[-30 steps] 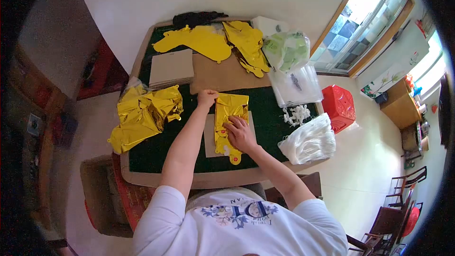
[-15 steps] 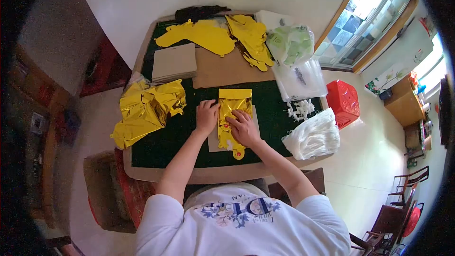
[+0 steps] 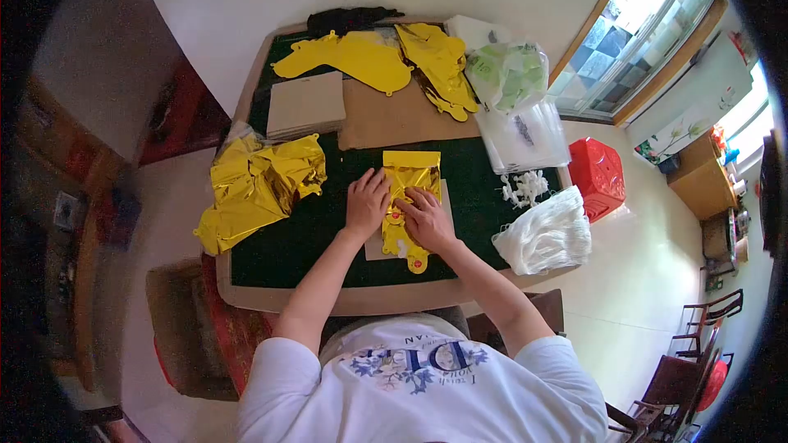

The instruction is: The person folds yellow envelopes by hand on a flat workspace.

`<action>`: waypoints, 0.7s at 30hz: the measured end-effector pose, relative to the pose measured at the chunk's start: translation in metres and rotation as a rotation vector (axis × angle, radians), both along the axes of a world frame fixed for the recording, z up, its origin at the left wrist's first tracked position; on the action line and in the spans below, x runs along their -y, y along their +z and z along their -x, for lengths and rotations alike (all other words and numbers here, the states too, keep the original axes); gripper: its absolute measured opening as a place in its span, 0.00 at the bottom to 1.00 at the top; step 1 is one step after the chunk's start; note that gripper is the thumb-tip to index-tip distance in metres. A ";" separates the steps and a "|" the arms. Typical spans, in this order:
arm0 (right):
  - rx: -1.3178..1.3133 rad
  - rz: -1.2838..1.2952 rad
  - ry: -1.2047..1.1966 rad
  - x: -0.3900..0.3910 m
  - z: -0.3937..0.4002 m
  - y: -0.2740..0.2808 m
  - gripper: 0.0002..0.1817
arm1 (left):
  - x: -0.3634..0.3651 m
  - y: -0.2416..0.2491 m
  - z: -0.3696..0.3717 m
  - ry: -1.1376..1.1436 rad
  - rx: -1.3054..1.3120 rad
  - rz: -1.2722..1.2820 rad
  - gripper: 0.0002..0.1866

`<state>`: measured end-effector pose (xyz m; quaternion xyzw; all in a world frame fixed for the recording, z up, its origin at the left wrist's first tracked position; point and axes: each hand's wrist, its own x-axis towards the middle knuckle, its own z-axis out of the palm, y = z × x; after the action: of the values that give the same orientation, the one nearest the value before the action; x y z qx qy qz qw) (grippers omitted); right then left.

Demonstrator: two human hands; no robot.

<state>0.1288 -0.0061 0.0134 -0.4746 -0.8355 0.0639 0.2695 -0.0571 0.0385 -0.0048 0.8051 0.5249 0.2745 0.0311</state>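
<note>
A folded gold foil balloon (image 3: 413,162) lies lengthwise on a piece of grey cardboard (image 3: 446,205), in front of me on the dark green tabletop. My left hand (image 3: 368,203) rests flat at the balloon's left edge, fingers stretched out and grasping nothing. Across the balloon's middle my right hand (image 3: 427,220) lies with fingers spread, pressing on the foil and hiding part of it. Red round marks show on the foil near the right hand and at the narrow lower end.
Crumpled gold foil (image 3: 261,189) lies left; flat gold balloons (image 3: 365,61) lie at the back. Near them are stacked grey cards (image 3: 306,105) and brown cardboard (image 3: 382,119). Clear plastic bags (image 3: 525,135), small white pieces (image 3: 525,187) and white strands (image 3: 546,234) occupy the right, beside a red stool (image 3: 597,179).
My left hand has shifted slightly upward and flattened, its fingers now extended along the foil's edge. The right hand stays on the balloon. The whole view has moved slightly.
</note>
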 end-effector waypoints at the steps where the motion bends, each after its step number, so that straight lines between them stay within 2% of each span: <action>1: 0.001 -0.004 0.002 0.000 0.000 0.000 0.20 | 0.004 -0.004 0.000 -0.023 -0.032 0.012 0.19; 11: -0.071 -0.001 0.012 -0.002 -0.002 -0.003 0.18 | 0.005 -0.006 -0.002 -0.024 -0.082 0.083 0.19; 13: -0.284 0.043 -0.026 -0.004 -0.004 -0.006 0.18 | 0.005 -0.011 -0.003 -0.024 -0.069 0.080 0.18; 17: -0.252 -0.010 -0.028 -0.013 -0.012 0.009 0.19 | 0.005 -0.011 -0.003 -0.016 -0.084 0.065 0.19; 21: -0.157 -0.076 -0.180 -0.046 -0.024 0.014 0.17 | 0.006 -0.008 -0.002 -0.027 -0.073 0.070 0.18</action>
<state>0.1527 0.0399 0.0274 -0.5307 -0.7676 0.0447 0.3566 -0.0546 0.0324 -0.0126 0.8200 0.5241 0.2258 0.0439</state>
